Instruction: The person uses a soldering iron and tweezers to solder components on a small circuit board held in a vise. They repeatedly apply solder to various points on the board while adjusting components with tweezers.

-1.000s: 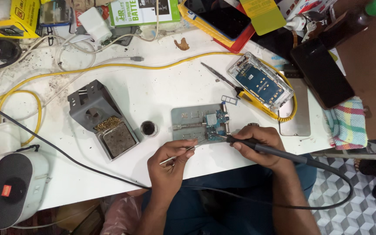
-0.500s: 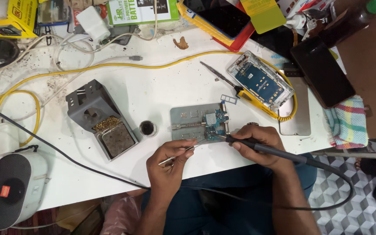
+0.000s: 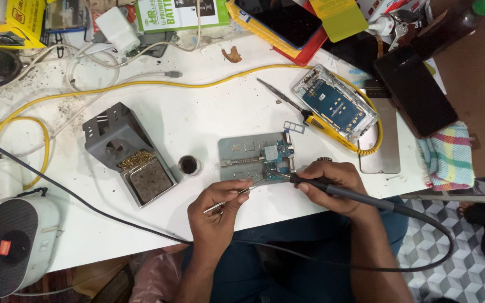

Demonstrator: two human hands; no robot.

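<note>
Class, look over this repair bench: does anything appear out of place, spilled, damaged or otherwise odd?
Yes. Dark specks and grime soil the white table at its upper left, around the tangled white cables. An opened phone lies with its circuit board bare, and the yellow cable sprawls across the work surface.

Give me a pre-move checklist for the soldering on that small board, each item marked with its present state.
1. Circuit board seated on the grey holder plate: ok, it lies flat on it.
2. Soldering iron in a firm grip of the right hand: ok, tip points at the board.
3. Tweezers in the left hand, tips toward the board: ok.
4. Tip touching the joint: cannot tell, too small to see.
5. Iron's black cord hanging free off the table edge: ok.
6. Iron stand close on the left: ok; small flux pot beside it.
</note>
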